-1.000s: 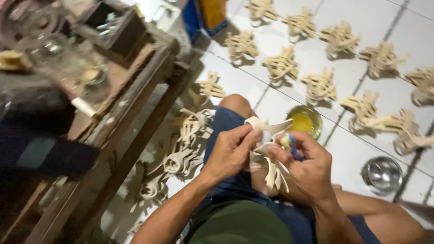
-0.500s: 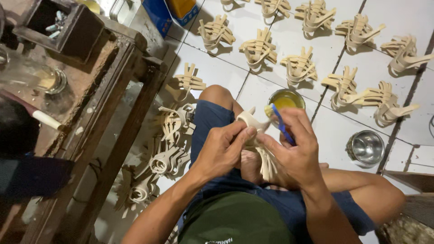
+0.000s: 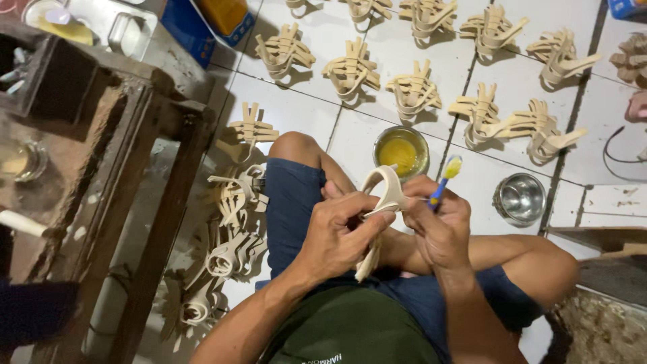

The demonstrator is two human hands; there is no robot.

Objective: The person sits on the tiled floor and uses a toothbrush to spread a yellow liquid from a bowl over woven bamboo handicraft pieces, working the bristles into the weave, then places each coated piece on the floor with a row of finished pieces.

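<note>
White floor tiles (image 3: 303, 114) spread under a seated person, with a worn wooden workbench (image 3: 87, 175) along the left side. Rows of woven bamboo-strip pieces (image 3: 350, 67) lie across the tiles, and a pile of looped strips (image 3: 229, 249) sits beside the bench leg. Near the knees stand a small bowl of yellow glue (image 3: 401, 152) and, to its right, an empty steel bowl (image 3: 519, 198). Over the lap, the left hand (image 3: 340, 236) is closed around a curved bamboo-strip piece (image 3: 385, 195), pinching its bent top. Touching it, the right hand (image 3: 441, 229) grips a blue brush (image 3: 445, 176) between its fingers, the yellow-tipped bristles pointing up just above the knuckles.
</note>
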